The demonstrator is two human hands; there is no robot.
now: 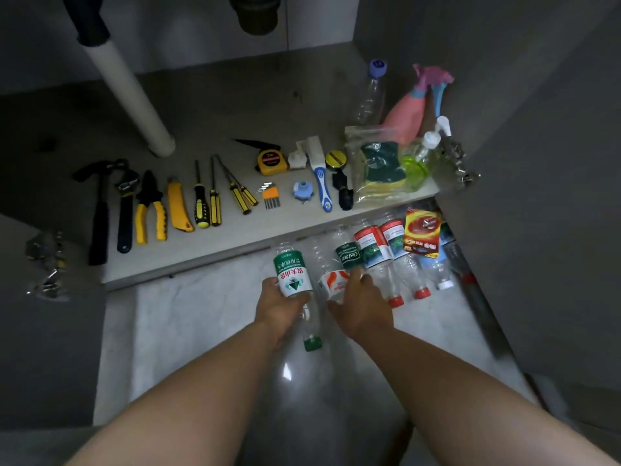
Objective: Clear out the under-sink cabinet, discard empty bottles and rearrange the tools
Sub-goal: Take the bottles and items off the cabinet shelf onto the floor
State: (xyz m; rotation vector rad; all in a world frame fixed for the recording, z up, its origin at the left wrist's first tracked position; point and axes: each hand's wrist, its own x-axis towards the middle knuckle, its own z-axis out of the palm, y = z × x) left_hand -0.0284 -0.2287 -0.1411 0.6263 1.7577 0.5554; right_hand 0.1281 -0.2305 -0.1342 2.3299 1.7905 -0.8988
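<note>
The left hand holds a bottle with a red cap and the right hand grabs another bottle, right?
Not quite. The head view shows the green-labelled bottle in the left hand has a green cap, not a red one. The right hand does grab another bottle, the white-labelled bottle.

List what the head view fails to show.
Head view:
1. Right hand: its back hides whether it grips the orange-label bottle.
2. Green-label bottle: left hand covers part of it.
3. Drain: cut off by the top edge.
4. Rightmost bottles: packet overlaps them.
</note>
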